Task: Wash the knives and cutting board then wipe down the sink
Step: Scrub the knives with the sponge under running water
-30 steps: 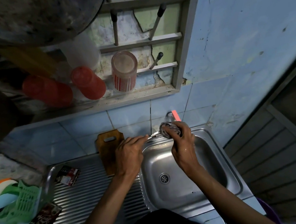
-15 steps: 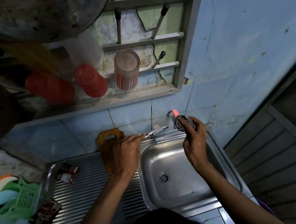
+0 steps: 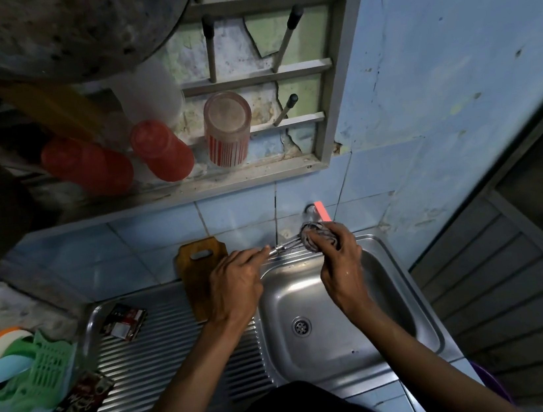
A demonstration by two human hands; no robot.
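Observation:
My left hand (image 3: 237, 284) grips the handle end of a metal knife (image 3: 284, 247) held level over the back rim of the steel sink (image 3: 389, 297). My right hand (image 3: 339, 262) holds a striped grey scrubbing cloth (image 3: 315, 238) against the far end of the blade, just under the tap with the pink handle (image 3: 319, 210). A brown wooden cutting board (image 3: 200, 277) leans against the tiled wall behind my left hand, standing on the ribbed drainboard (image 3: 151, 356). The basin holds only its drain (image 3: 301, 325).
Two dark sachets (image 3: 124, 320) (image 3: 85, 399) lie on the drainboard. A green plastic basket (image 3: 39, 371) with utensils sits at far left. Red cups (image 3: 162, 151) and a striped glass (image 3: 227, 128) stand on the window ledge above, under a big pan (image 3: 50, 31).
My right hand, which had drawn the cloth off to the right toward the tap, has come back left onto the blade's tip. My left hand holds the knife nearly still.

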